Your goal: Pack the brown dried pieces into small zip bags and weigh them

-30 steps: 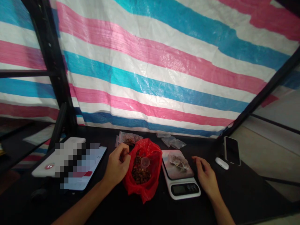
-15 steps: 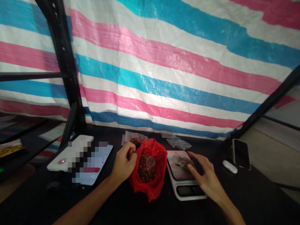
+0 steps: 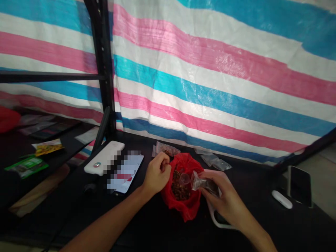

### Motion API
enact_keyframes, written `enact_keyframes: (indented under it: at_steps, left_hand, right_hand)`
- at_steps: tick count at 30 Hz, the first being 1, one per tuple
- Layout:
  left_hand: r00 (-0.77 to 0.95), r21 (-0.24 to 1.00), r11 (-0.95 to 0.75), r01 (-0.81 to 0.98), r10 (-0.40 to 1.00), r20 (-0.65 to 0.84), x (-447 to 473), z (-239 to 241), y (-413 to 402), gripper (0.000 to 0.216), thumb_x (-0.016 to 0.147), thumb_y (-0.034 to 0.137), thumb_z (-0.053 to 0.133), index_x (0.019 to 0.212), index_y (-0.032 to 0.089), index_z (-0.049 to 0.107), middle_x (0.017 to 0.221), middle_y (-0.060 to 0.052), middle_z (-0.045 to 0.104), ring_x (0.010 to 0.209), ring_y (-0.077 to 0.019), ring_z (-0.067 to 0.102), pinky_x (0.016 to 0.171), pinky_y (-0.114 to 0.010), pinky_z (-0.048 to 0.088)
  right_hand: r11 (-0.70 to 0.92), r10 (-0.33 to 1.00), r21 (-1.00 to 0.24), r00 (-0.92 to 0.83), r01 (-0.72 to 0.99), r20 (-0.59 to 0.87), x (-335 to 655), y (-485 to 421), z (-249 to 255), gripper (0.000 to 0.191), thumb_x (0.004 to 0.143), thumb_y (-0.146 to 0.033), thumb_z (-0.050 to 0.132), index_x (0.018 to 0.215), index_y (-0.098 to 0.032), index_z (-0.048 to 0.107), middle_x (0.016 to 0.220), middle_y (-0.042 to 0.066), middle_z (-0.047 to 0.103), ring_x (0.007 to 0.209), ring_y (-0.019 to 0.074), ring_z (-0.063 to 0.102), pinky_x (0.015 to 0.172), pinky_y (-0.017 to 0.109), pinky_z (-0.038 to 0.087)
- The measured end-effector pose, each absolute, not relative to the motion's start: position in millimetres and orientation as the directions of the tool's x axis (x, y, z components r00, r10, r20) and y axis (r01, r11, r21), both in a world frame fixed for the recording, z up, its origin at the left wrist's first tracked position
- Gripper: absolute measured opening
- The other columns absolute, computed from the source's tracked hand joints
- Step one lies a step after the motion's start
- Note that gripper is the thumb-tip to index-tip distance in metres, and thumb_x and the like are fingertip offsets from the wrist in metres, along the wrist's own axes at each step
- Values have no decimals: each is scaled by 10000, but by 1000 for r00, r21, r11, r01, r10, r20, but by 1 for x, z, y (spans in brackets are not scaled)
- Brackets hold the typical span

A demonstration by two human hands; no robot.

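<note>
My right hand (image 3: pixel 225 192) is closed on a small clear plastic bag (image 3: pixel 207 184) with dark brown contents. It holds the bag above the near part of a white kitchen scale (image 3: pixel 217 220), beside the red bag's right rim. Most of the scale is hidden by the hand. My left hand (image 3: pixel 156 174) is curled against the left rim of a red plastic bag (image 3: pixel 187 210), closed on its edge, with the fingertips partly hidden. Inside the red bag lie brown dried pieces (image 3: pixel 180 192) and a small clear plastic cup (image 3: pixel 184 179).
Behind the red bag lie filled small bags (image 3: pixel 168 149) and flat clear bags (image 3: pixel 216 161). At left are a white device (image 3: pixel 105 157) and a lit phone (image 3: pixel 128 175). A white case (image 3: pixel 281 199) and a dark phone (image 3: pixel 300 185) lie at right. A striped sheet (image 3: pixel 183 70) hangs behind.
My right hand has lifted the small filled bag off the scale and moved it left towards the red bag. The view has turned left. My left hand stays at the red bag's rim.
</note>
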State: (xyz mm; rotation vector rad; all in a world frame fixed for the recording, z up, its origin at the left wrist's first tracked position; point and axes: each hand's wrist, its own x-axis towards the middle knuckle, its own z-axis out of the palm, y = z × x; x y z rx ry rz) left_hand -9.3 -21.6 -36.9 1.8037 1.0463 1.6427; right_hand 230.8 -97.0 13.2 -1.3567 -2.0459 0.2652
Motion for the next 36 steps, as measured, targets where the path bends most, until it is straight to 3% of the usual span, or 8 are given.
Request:
enact_keyframes:
  at_steps: [5, 10, 16, 25, 30, 36]
  left_hand:
    - [-9, 788, -582, 202, 803, 595, -9, -35, -23, 197, 739, 29, 440, 691, 217, 407, 658, 58, 393, 581, -108, 387, 560, -240, 285]
    - [11, 788, -588, 183, 803, 597, -9, -34, -24, 197, 736, 22, 448, 703, 215, 424, 657, 61, 399, 568, -102, 384, 549, -239, 280]
    - [6, 790, -581, 198, 806, 591, -10, -35, -23, 208, 737, 16, 455, 697, 216, 415, 658, 58, 401, 574, -105, 387, 556, -242, 282]
    - [28, 781, -593, 196, 799, 600, -9, -35, -23, 217, 737, 8, 448, 698, 218, 413, 670, 55, 404, 579, -108, 391, 562, -247, 285]
    - [24, 785, -586, 202, 804, 594, -10, -37, -22, 210, 742, 17, 444, 697, 219, 412, 674, 49, 413, 588, -113, 400, 567, -248, 292]
    - [23, 772, -601, 209, 792, 610, -11, -37, -21, 198, 751, 32, 443, 702, 220, 407, 672, 52, 402, 590, -113, 393, 573, -254, 288]
  right_hand:
    - [433, 893, -407, -322, 804, 315, 208, -99, 10, 220, 874, -219, 634, 1085, -264, 677, 1040, 56, 727, 956, 257, 662, 858, 402, 528]
    - [446, 882, -360, -334, 820, 332, 205, -96, 5, 357, 891, -270, 659, 1249, -280, 647, 1139, 62, 729, 1030, 272, 655, 912, 429, 507]
    - [475, 855, -331, -339, 816, 392, 203, -96, 5, 243, 930, -291, 608, 1162, -279, 680, 1096, 53, 755, 1001, 265, 684, 905, 424, 500]
    - [488, 837, -297, -344, 821, 424, 206, -96, 2, 296, 938, -300, 601, 1227, -304, 663, 1115, 38, 767, 974, 263, 710, 915, 444, 494]
    - [447, 831, -316, -258, 837, 493, 216, -98, 3, 316, 948, -432, 597, 1215, -291, 686, 1128, 71, 766, 1026, 281, 700, 920, 444, 512]
    - [239, 872, -478, 30, 845, 489, 267, -94, 5, 445, 874, -556, 632, 1182, -242, 700, 1130, 94, 771, 995, 285, 721, 892, 417, 569]
